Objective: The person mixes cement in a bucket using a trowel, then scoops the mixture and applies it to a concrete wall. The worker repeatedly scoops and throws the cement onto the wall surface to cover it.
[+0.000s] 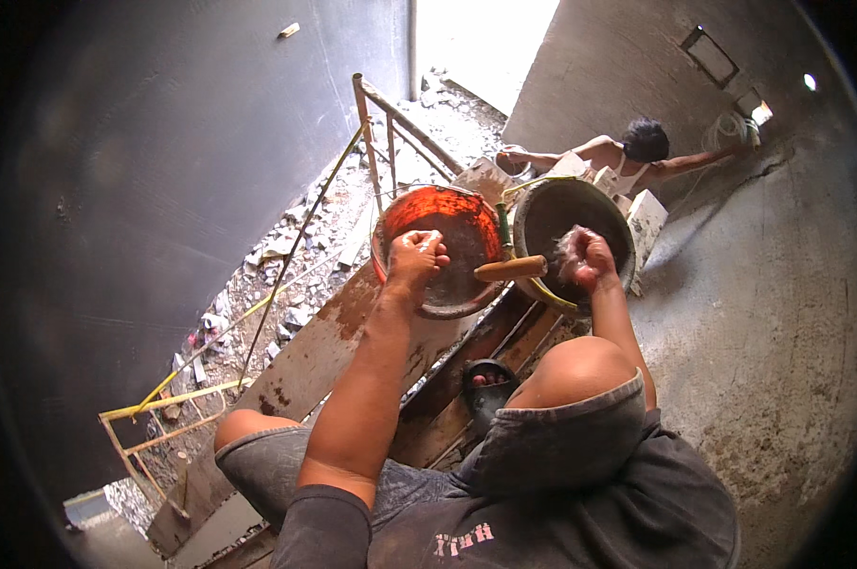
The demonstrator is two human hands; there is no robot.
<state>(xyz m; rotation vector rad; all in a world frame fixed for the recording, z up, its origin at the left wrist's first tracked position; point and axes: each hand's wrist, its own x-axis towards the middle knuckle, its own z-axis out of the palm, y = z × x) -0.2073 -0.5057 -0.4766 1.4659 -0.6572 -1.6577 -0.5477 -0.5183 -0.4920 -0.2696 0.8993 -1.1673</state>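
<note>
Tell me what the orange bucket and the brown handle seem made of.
Orange bucket: likely plastic, dirt-smeared, judging by its vivid colour between patches of grime. Brown handle: probably wood, smooth-finished, from its warm tan and rounded shape.

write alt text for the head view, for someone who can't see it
A person's left hand is curled over an orange bucket, their right hand over a dark bucket beside it, a wooden handle between the two. Beyond, a co-worker stretches both arms wide; rubble lies to the left.
</note>
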